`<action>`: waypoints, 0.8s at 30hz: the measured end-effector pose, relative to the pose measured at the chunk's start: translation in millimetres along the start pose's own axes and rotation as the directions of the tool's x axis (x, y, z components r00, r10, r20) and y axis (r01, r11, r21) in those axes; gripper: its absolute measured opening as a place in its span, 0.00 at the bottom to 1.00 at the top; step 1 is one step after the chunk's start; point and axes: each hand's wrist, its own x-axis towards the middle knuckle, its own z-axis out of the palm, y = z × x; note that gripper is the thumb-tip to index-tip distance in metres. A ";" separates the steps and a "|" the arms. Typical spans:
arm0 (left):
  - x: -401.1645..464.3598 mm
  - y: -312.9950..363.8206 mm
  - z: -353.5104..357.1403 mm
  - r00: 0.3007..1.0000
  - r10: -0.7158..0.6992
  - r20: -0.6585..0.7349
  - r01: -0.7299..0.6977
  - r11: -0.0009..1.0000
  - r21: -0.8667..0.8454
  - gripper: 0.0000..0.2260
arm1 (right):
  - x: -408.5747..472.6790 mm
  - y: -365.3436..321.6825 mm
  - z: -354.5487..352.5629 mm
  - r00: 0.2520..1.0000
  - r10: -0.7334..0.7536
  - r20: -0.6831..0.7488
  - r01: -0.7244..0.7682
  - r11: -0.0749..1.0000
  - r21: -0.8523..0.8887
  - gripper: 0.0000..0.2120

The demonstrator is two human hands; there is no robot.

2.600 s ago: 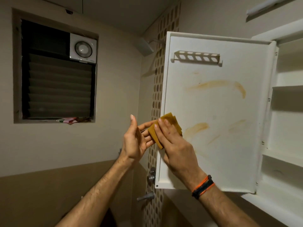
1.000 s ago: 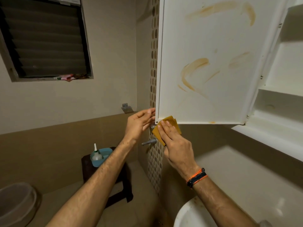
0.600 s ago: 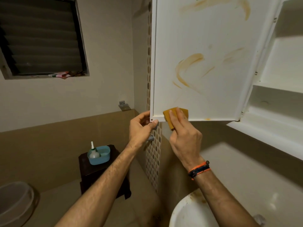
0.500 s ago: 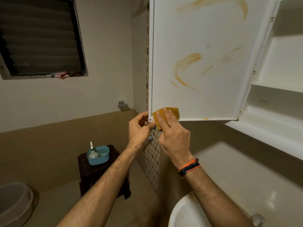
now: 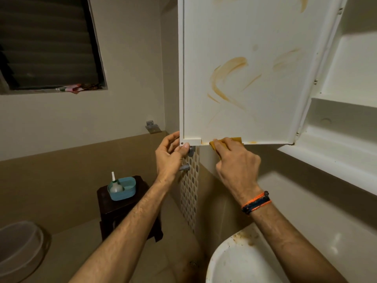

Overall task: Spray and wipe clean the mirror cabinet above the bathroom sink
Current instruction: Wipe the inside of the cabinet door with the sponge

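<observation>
The white cabinet door (image 5: pixel 255 37) stands swung open, its inner face streaked with brown smears (image 5: pixel 226 76). My left hand (image 5: pixel 170 155) pinches the door's lower left corner between thumb and fingers. My right hand (image 5: pixel 236 162) holds a folded yellow cloth (image 5: pixel 216 145) against the door's bottom edge, most of the cloth hidden under the fingers. The cabinet's white shelves (image 5: pixel 346 103) are open on the right. A spray bottle (image 5: pixel 115 185) stands in a blue tub on a stool, far from both hands.
A stained white sink (image 5: pixel 240 260) sits below my right arm. A dark wooden stool (image 5: pixel 122 207) carries the blue tub (image 5: pixel 126 190). A louvred window (image 5: pixel 47 41) is at upper left, a translucent bucket (image 5: pixel 18 248) at lower left, and taps (image 5: pixel 185 166) on the patterned tile strip.
My right hand has slid the cloth rightward along the door's bottom edge. My left hand keeps its hold on the corner. The view has tilted down a little more.
</observation>
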 end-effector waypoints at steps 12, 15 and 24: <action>0.4 -4.8 5.2 0.999 -0.022 -0.034 0.020 0.999 -0.047 0.16 | 3.9 -11.5 14.4 0.999 -0.035 0.007 0.033 0.977 0.211 0.25; 0.8 -5.7 8.3 0.996 -0.080 -0.027 0.076 0.988 -0.134 0.20 | 12.1 -8.4 17.4 0.994 -0.019 -0.106 0.047 0.962 0.270 0.19; 4.0 -9.2 21.6 0.986 -0.165 -0.016 0.160 0.969 -0.187 0.17 | 15.6 -8.1 16.3 0.996 -0.088 -0.031 0.092 0.978 0.189 0.17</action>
